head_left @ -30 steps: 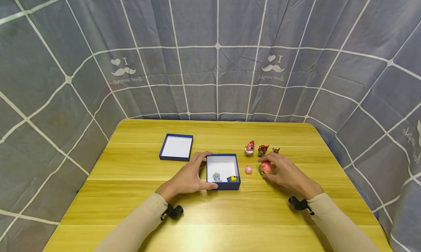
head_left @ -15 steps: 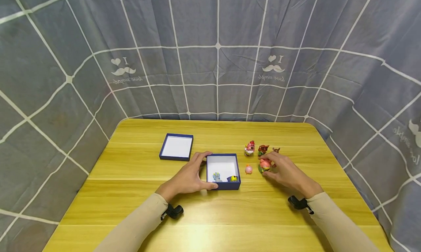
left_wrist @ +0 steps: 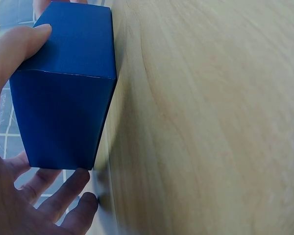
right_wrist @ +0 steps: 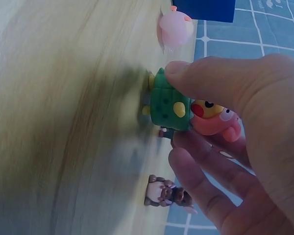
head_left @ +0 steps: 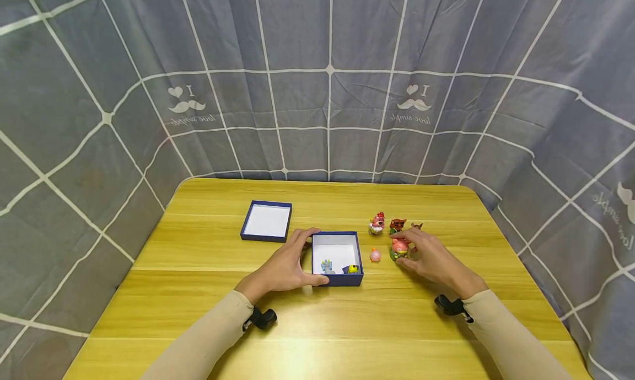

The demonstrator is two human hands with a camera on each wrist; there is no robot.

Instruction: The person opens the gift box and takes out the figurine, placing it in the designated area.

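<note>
My left hand (head_left: 283,267) grips the open blue box (head_left: 338,281), thumb on its near wall and fingers at its far left corner. Inside the white interior lie a pale blue figurine (head_left: 327,267) and a yellow-and-dark one (head_left: 352,269). Between thumb and fingers, my right hand (head_left: 434,260) pinches a figurine with a pink head and green body (right_wrist: 169,105). Its yellow feet are close to the tabletop; I cannot tell whether they touch. A small pale pink figurine (head_left: 375,255) sits between the box and this hand.
Behind the right hand stand a red-and-white figurine (head_left: 377,224), a reddish-brown one (head_left: 397,225) and a small brown one (right_wrist: 161,191), partly covered. The blue box lid (head_left: 265,221), white inside, lies left of the box on the wooden table (head_left: 317,336). Grey checked cloth surrounds the table.
Since a second ago, the pink-and-green figurine has turned slightly in my right hand, showing more of its yellow front. The left hand and the box have stayed put.
</note>
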